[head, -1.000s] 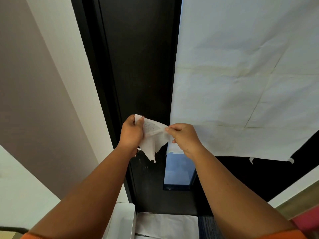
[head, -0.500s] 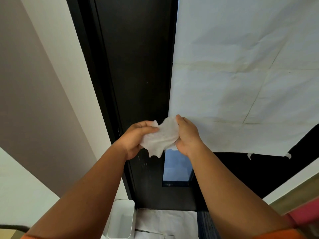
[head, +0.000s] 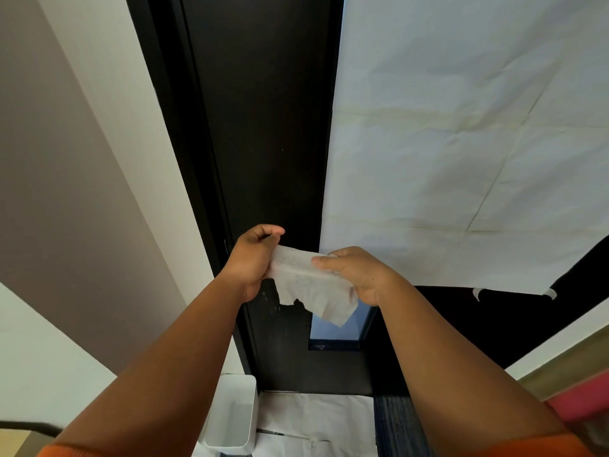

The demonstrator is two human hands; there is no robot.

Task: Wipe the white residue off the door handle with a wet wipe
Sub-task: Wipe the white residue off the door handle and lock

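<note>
A white wet wipe [head: 313,285] hangs stretched between both hands in front of a dark door [head: 263,127]. My left hand [head: 253,258] pinches its left edge, and my right hand [head: 356,272] grips its right edge. The wipe's lower part droops with a ragged bottom edge. White specks of residue [head: 272,305] show on the dark door just below my left hand. The door handle itself is hidden behind the hands and the wipe.
White paper [head: 461,143] covers the door's glass on the right, with a bare blue pane [head: 333,328] below it. A white bin [head: 232,417] stands on the floor by the door frame, beside paper sheets [head: 316,420] on the floor. A pale wall [head: 82,159] runs along the left.
The wipe was bunched between my hands half a second ago; now my hands have moved apart and pulled it out flat.
</note>
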